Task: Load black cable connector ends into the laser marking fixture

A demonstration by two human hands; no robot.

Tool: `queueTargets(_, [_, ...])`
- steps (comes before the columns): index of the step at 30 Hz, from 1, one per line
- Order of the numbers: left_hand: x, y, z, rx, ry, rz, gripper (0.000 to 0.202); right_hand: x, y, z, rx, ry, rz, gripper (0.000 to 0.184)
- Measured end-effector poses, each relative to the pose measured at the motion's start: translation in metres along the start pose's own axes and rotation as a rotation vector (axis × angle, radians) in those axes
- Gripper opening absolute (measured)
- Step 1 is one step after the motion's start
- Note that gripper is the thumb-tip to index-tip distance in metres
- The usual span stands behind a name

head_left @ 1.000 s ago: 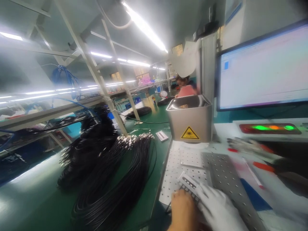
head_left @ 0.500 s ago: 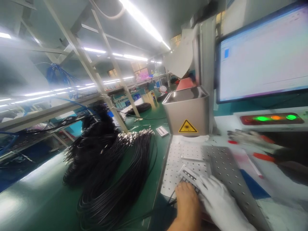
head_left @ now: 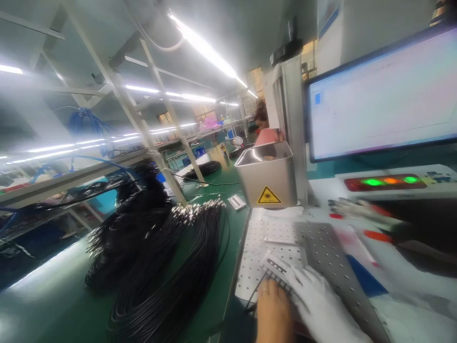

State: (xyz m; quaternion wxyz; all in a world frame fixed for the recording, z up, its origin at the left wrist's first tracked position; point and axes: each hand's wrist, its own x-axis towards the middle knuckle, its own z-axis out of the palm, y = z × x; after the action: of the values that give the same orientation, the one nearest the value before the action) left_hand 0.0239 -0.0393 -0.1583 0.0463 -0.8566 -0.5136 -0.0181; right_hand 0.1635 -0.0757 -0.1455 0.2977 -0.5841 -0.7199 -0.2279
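A white slotted block with a row of dark openings lies tilted on the perforated metal plate. My bare left hand is closed at the block's near side, its fingers curled around black cable that comes out on the left. Its fingertips are partly hidden. My right hand, in a white glove, grips the right end of the block, fingers lying along it. A flat metal bar lies on the plate just beyond the block.
Left of the plate, bundles of black cables with shiny ends cover the green table. A metal box with a laser warning sign stands behind the plate. Right are a monitor, lit buttons, a glove and a red-and-white pen.
The camera view has shifted slightly, so the box and monitor appear lower and further left. Both hands stay at the slotted block with little visible movement.
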Motion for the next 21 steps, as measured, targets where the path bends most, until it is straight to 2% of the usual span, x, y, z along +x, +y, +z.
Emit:
queueTargets(3, [0.005,0.006,-0.007,0.043,-0.186,0.010,0.032,0.001,-0.002,-0.004,0.028,-0.066,0.025,0.050])
queueTargets(6, [0.004,0.011,-0.033,0.110,-0.382,0.052,0.042,0.001,-0.003,-0.009,0.036,-0.022,0.038,0.047])
queueTargets(10, [0.003,0.016,-0.078,0.092,-0.478,0.080,0.046,0.001,-0.004,-0.011,0.045,-0.084,0.060,0.047])
queueTargets(12, [0.004,0.019,-0.089,0.067,-0.501,0.064,0.044,0.001,-0.005,-0.010,0.054,-0.139,0.076,0.047])
queueTargets(15, [0.006,0.018,-0.086,-0.010,-0.442,0.002,0.040,0.000,-0.005,-0.007,0.049,-0.153,0.077,0.049])
queueTargets(18, [-0.001,0.003,-0.076,-0.131,-0.295,-0.102,0.040,0.000,-0.003,-0.004,0.021,-0.083,0.041,0.048])
queueTargets(21, [-0.027,-0.026,-0.065,-0.106,-0.077,-0.181,0.062,0.000,0.002,-0.002,0.006,-0.049,-0.019,0.044])
